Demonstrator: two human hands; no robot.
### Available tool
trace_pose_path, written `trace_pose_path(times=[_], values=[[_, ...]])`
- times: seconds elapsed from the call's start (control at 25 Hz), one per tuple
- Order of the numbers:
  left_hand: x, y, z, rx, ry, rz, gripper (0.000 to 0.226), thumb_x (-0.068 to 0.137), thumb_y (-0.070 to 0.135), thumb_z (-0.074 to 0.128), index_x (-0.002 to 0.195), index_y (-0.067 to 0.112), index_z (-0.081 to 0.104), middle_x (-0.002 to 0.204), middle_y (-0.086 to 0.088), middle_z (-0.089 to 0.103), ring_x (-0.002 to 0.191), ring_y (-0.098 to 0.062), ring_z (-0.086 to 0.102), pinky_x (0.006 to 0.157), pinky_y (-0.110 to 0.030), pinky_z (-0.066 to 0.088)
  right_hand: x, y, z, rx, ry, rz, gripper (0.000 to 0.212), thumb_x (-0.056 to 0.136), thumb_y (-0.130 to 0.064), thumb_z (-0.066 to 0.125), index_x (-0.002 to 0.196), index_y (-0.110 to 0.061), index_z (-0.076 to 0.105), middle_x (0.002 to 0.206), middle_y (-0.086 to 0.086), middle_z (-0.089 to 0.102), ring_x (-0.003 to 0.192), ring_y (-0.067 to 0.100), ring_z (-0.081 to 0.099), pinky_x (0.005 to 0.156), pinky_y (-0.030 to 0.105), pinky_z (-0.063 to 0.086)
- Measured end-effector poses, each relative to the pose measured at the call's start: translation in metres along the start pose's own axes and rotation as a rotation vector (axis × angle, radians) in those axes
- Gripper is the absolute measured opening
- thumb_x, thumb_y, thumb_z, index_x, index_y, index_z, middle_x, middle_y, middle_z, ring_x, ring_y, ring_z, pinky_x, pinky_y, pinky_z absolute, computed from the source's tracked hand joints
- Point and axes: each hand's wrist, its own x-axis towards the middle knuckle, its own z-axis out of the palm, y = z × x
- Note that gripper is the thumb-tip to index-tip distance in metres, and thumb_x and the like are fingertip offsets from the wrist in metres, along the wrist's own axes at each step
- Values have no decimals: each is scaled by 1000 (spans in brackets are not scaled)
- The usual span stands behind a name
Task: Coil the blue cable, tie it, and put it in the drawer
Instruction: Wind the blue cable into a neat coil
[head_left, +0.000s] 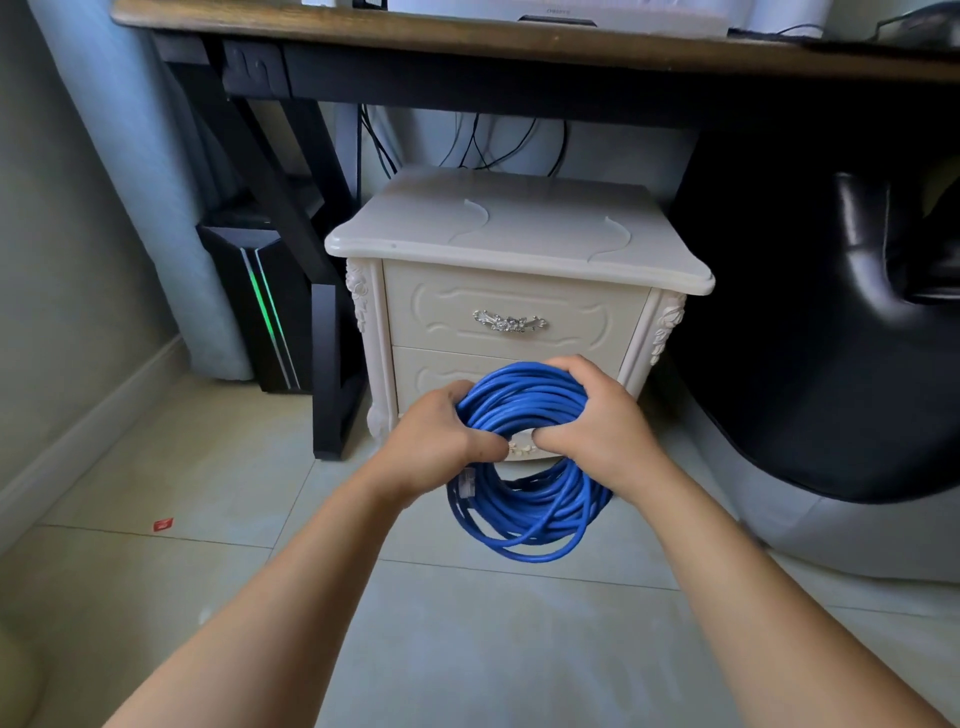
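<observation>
I see pale floor tiles (182, 519) across the lower half of my view, with a wooden desk top (415, 36) on black legs running along the top. A glossy black chair (831, 364) fills the right side. Between them, under the desk, stands a cream nightstand (519, 234) with carved corner posts. A black computer tower (260, 312) with a green light strip stands to its left.

The blue cable (524, 514) is already wound into a thick round coil of many loops, held in the air in front of the nightstand's lower drawer (431, 371). The loops are bunched tight at the top and hang looser at the bottom, where a few strands sag away from the bundle. I can make out no tie around it.

Both bare forearms reach forward from the bottom of my view. The left hand (436, 436) grips the coil's upper left, fingers curled round the bundle and thumb pointing in toward the middle. The right hand (592, 415) clamps the upper right, fingers wrapped over the top of the loops and thumb tucked underneath. The two thumbs nearly meet across the coil's opening.

The top drawer (452, 312) is closed, with a silver ornate handle (510, 322). A clear plug (469, 480) hangs on the coil just under the left wrist. A small red scrap (162, 524) lies on the tiles at left.
</observation>
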Motion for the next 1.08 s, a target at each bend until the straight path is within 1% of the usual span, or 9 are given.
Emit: trace_pose_path(times=[0.12, 0.24, 0.32, 0.44, 0.52, 0.64, 0.76, 0.92, 1.08], values=[[12, -8, 1, -67, 33, -59, 42, 55, 18, 74, 96, 10, 66, 82, -14, 68, 72, -24, 66, 77, -46, 56, 15, 8, 3, 41, -98, 26, 59, 69, -13, 78, 118, -38, 55, 105, -14, 66, 91, 8, 66, 81, 29, 54], [25, -10, 0, -172, 107, -113, 33, 62, 11, 74, 93, 8, 65, 70, -3, 64, 65, -21, 61, 63, -35, 52, 38, 5, -11, 158, -244, 39, 71, 73, -32, 83, 135, -39, 49, 124, -16, 60, 110, 4, 62, 93, 22, 48], [33, -9, 0, -258, 209, -153, 25, 70, 3, 70, 94, 5, 63, 66, -3, 60, 57, -18, 57, 54, -27, 46, 67, 2, -28, 200, -8, 1, 55, 83, -35, 75, 133, -31, 54, 123, -9, 61, 109, 4, 59, 88, 14, 44], [41, -9, -1, -349, 326, -179, 20, 74, -1, 65, 92, 4, 59, 53, 0, 56, 40, -12, 50, 42, -19, 41, 125, 1, -58, -96, 438, -63, 24, 96, -22, 59, 118, -15, 66, 121, 6, 61, 100, 13, 59, 79, 13, 40], [45, -9, -1, -367, 350, -194, 19, 74, -2, 64, 91, 3, 57, 51, -2, 54, 36, -13, 48, 39, -17, 39, 161, 10, -68, -300, 436, -88, 24, 98, -15, 52, 115, -11, 68, 127, 12, 54, 109, 24, 58, 87, 20, 37], [49, -10, 0, -363, 337, -197, 24, 74, -2, 63, 97, -1, 57, 50, -6, 52, 34, -16, 47, 39, -18, 40, 197, 21, -68, -494, 339, -59, 35, 100, -10, 43, 132, -11, 58, 140, 14, 40, 129, 31, 40, 102, 28, 32], [54, -12, 2, -360, 331, -193, 27, 74, -2, 64, 100, -3, 56, 48, -3, 52, 35, -15, 48, 39, -18, 40, 219, 27, -62, -697, 288, 53, 46, 100, -10, 36, 145, -18, 45, 148, 12, 35, 131, 34, 29, 102, 27, 26], [59, -14, 0, -352, 342, -187, 28, 73, -1, 66, 100, -1, 57, 59, -1, 53, 39, -8, 49, 41, -18, 41, 237, 21, -61, -898, 222, 96, 38, 95, -1, 44, 123, -14, 65, 141, 10, 51, 131, 26, 38, 102, 31, 28], [57, -15, -1, -348, 339, -188, 27, 72, 0, 66, 98, 1, 59, 59, 1, 53, 40, -8, 48, 41, -18, 42, 242, 23, -69, -691, 322, 33, 25, 87, 0, 53, 102, -1, 72, 122, 21, 65, 116, 37, 57, 95, 41, 49]])
